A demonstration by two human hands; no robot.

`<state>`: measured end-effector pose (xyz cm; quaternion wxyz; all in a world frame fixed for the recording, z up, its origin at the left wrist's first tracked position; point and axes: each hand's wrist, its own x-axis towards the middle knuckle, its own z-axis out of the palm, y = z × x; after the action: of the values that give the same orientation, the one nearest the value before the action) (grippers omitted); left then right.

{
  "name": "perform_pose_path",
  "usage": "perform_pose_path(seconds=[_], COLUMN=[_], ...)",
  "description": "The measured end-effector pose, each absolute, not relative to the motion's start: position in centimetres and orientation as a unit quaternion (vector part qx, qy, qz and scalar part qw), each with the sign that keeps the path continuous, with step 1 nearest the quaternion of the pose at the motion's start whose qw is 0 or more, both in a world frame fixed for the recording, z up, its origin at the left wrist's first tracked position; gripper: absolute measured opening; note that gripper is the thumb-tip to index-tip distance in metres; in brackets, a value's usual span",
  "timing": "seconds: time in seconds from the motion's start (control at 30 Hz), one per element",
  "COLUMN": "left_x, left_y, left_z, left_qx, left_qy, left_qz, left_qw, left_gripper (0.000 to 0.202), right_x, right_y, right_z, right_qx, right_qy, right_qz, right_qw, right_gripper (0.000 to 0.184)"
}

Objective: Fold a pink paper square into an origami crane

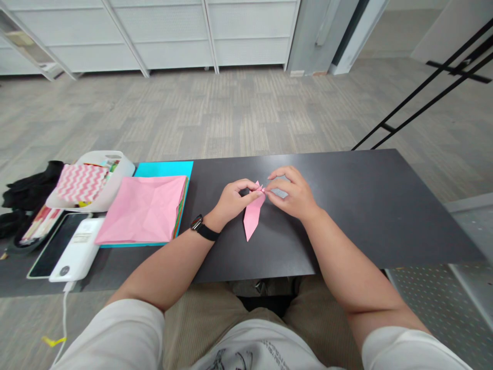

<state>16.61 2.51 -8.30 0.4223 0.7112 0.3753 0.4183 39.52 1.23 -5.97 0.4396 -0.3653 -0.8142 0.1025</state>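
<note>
A folded piece of pink paper (252,218) hangs between my hands over the dark table, its long pointed end toward me. My left hand (235,200) pinches it near the top between thumb and forefinger. At the paper's small upper folds, my right hand (293,192) has its thumb and forefinger pinched together, the other fingers raised and curved. The fingertips partly hide these folds, so their exact shape is unclear.
On the dark table (365,205), left side, lie a pink paper sheet (144,208) over coloured sheets, a white power bank (77,249), a phone (46,257) and a white basket (125,172). A black bag (33,187) is beyond. A white cable (64,313) hangs off the front edge.
</note>
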Motion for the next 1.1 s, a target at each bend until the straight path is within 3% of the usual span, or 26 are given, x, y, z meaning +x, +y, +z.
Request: perform_pose_path(seconds=[0.37,1.1], left_x=[16.67,16.67], left_y=[2.38,2.22], left_z=[-8.37,-8.29], left_qx=[0.719,0.721], left_qy=[0.378,0.360], left_qz=[0.432,0.461], left_qw=[0.390,0.372], left_gripper=[0.024,0.031], right_x=[39.47,38.89], right_y=[1.02,1.02], right_z=[-5.89,-5.95], right_qx=[-0.361,-0.379], right_qy=[-0.821,-0.801], right_qz=[0.098,0.182], right_qw=[0.432,0.427], right_gripper=[0.006,0.004])
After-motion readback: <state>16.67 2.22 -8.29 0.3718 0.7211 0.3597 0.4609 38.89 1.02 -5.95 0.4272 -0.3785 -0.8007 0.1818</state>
